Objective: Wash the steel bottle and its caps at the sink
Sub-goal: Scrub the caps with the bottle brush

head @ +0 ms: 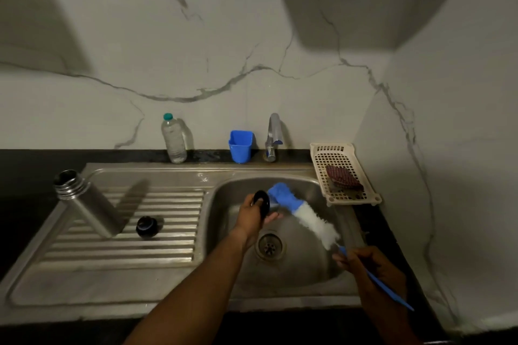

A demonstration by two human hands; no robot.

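- One steel bottle [87, 204]: it's standing on its base at the back-left part of the drainboard [126, 255], with the mouth open and no cap on it. It's well apart from both hands.
- Two black caps. One cap [147, 227] sits on the drainboard ridges just beside the bottle's base. The other cap [262, 200] is up over the basin in the left hand.
- One bottle brush [302, 216] with a blue foam tip, white bristles and a thin blue handle. It lies diagonally across the basin, and the blue tip is right up against the held cap.
- One sink [294, 274], with a drain [269, 245] at the bottom of the basin.
- Along the back edge there's one clear plastic bottle [173, 140], one blue cup [240, 145] and one tap [273, 134].
- One cream basket [326, 165] sits on the back-right corner of the sink, with one dark reddish scrubber [343, 179] in it.
- Left hand [252, 216]: the arm comes in from the front edge and reaches over the basin. The fingers are curled around the cap's rim, with the fingertips poking out underneath.
- Right hand [364, 263]: it's over the front-right side of the basin, with the fingers wrapped tight around the brush handle. The tail end of the handle sticks out past the wrist toward the front-right.
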